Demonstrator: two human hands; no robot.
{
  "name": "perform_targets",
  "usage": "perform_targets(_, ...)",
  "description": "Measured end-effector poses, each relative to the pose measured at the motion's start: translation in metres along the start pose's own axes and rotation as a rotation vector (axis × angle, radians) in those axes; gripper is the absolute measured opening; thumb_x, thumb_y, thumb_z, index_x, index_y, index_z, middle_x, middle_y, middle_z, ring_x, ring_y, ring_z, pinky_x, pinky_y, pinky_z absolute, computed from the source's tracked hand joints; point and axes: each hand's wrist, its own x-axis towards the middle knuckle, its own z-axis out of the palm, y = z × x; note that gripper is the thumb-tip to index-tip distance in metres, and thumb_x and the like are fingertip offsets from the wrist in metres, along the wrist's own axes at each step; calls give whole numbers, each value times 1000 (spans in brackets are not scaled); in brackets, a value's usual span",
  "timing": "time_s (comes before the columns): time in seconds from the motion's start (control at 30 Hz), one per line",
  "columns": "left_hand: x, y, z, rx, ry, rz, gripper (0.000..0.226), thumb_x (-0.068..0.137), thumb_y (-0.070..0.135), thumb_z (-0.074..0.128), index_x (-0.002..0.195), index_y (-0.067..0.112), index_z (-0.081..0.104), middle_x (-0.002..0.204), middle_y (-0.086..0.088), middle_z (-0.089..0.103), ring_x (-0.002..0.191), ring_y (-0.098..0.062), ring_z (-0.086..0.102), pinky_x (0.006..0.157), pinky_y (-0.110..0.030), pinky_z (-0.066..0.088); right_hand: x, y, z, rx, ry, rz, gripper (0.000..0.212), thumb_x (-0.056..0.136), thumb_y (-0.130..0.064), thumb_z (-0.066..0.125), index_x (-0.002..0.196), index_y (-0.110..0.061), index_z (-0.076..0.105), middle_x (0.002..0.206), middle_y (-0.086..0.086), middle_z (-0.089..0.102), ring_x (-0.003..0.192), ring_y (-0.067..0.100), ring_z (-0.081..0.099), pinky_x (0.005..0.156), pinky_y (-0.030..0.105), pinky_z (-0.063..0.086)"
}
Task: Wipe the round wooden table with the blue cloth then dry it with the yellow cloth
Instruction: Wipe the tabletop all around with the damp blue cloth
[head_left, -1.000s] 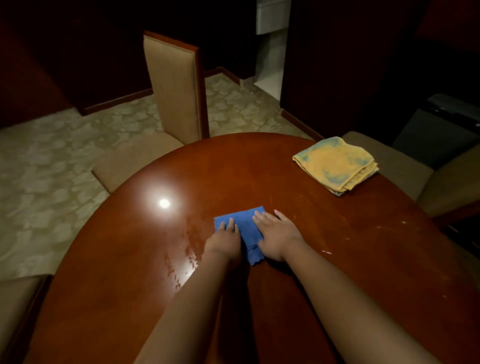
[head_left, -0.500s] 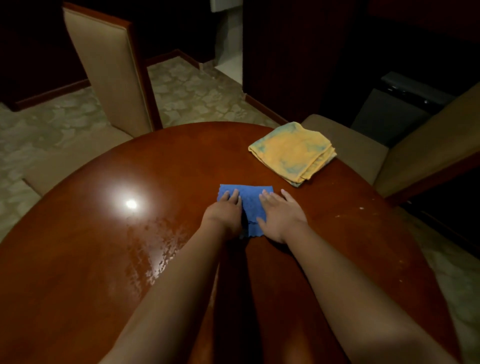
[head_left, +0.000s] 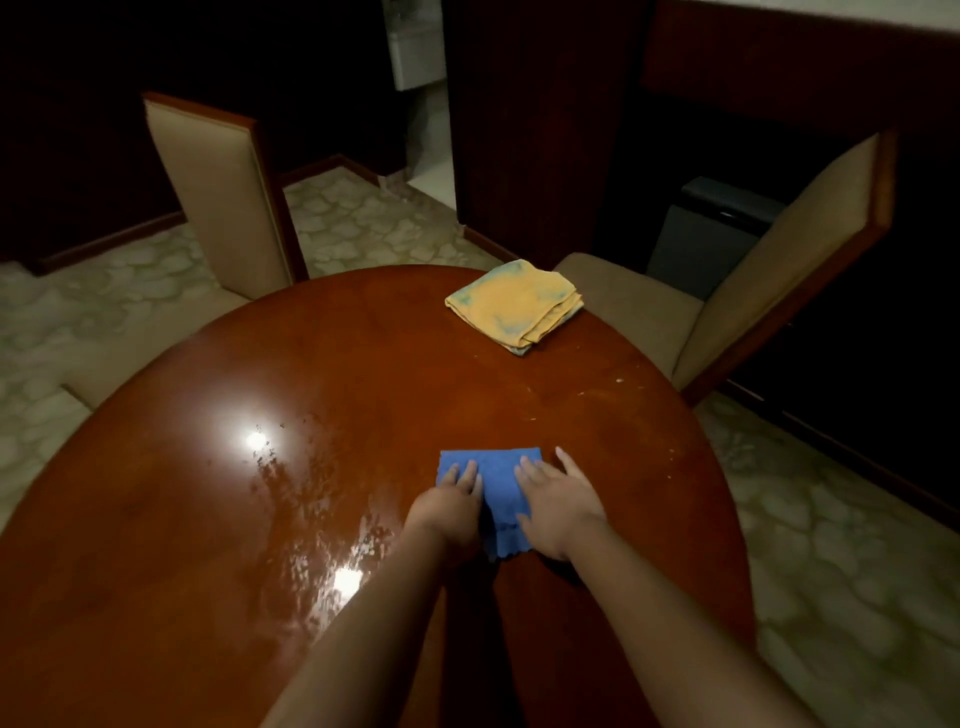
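Cloth first: the folded blue cloth (head_left: 493, 488) lies flat under my left hand (head_left: 451, 505) and right hand (head_left: 557, 506), fingers straight, pressing rather than clasping. I'd keep even pressure and sweep the dry right side of the round wooden table (head_left: 363, 364), toward the folded yellow cloth (head_left: 511, 306). No writing is readable.

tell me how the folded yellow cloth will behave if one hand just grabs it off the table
The yellow cloth is probably soft and floppy: its folded layers sag at the edges, so a one-handed pinch would likely let it unfold and droop. It looks light for its size. Lying flat on the glossy round wooden table, it would likely slide easily if pushed, not roll or tip.
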Motion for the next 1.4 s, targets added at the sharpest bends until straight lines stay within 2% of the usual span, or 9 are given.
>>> perform_targets(0.17,-31,47,19,-18,-25,-16,70,100,26,39,153,8,-4,159,-7,-14,148,-26,-5,115,-38,26,-52,5,31,64,14,-21,64,103,-44,20,155,-12,1,162,2,0,148,16,0,118,41,-9)
perform_targets(0.4,-55,104,33,18,-42,16,67,101,20,36,152,5,-5,158,-10,-15,147,-29,-6,114,-39,27,-107,21,66,140,11,9,63,103,-43,21,155,-13,1,162,0,-3,148,13,-2,119,42,-8)
perform_targets(0.8,-70,150,49,104,5,203,66,101,18,35,152,8,-5,158,-7,-16,147,-27,-10,113,-38,29,-178,13,105,248,-44,229,62,104,-39,21,155,-11,0,162,1,-5,148,13,-4,118,41,-7)
perform_targets(1.13,-67,164,37,121,19,211,57,103,12,27,153,7,-1,159,-7,-12,148,-25,-2,112,-39,30,-171,19,102,252,-111,291,64,102,-37,24,154,-11,0,162,1,-5,148,13,-2,118,40,-4)
perform_targets(1.4,-15,174,1,72,11,205,59,102,12,34,152,7,2,160,-8,-10,148,-26,0,116,-39,23,-136,73,93,294,-121,293,68,99,-33,31,154,-13,-3,162,-1,-9,148,11,-5,119,38,-5)
